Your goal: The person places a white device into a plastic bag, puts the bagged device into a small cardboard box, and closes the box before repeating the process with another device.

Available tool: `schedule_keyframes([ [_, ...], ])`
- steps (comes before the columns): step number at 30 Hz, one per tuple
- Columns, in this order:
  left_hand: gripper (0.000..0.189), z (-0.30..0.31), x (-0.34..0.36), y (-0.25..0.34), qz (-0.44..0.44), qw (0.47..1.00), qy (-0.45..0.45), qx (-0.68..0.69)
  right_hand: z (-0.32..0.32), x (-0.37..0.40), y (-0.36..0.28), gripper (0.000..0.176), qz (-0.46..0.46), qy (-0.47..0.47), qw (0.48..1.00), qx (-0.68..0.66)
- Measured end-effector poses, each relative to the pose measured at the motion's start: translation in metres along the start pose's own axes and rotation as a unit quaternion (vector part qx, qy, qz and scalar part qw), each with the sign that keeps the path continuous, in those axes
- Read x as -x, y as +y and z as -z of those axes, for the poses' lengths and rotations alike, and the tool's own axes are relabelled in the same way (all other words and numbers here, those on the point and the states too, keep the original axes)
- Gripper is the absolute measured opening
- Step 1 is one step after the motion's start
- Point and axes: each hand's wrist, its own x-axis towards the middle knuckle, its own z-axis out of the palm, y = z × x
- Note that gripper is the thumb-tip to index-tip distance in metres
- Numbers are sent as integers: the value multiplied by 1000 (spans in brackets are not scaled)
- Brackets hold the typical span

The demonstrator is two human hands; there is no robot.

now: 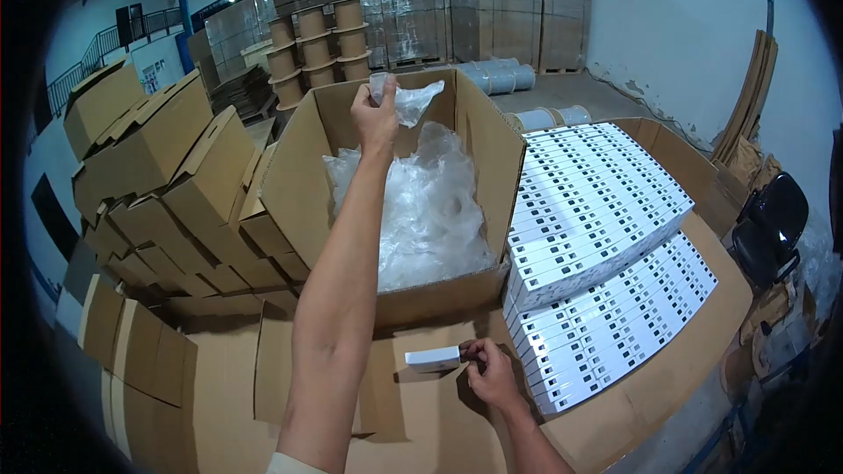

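Head view: we pinched bag (414, 98) in left hand (376, 116) over carton (294, 180); right hand (493, 375) fingers clamped on box (433, 358). Bag-fetching step, we judged; bag and box needed bringing together.

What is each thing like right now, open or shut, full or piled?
Left hand: raised, shut on a plastic bag.
Right hand: shut on a small white box.
Big carton: open, full of clear plastic.
White boxes: closed, stacked in rows.
Brown cartons: piled up, tilted.
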Motion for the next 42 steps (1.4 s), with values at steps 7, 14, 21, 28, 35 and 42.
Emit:
schedule_keyframes([
  [7,32,16,77,99,111,970,61,206,0,6,6,25,30,24,999,-30],
  [14,36,76,221,182,111,989,62,80,-5,13,29,27,97,105,990,-3],
  [21,30,141,354,178,241,970,22,38,-5,39,40,24,75,108,983,-126],
  [28,59,191,450,137,287,956,-58,-13,19,54,-23,14,-25,-97,973,-206],
  [35,65,185,457,138,315,946,-76,-12,9,56,-42,25,36,-202,978,29],
  [42,44,204,456,129,370,924,-102,-10,16,46,-31,10,-24,-107,992,-68],
])
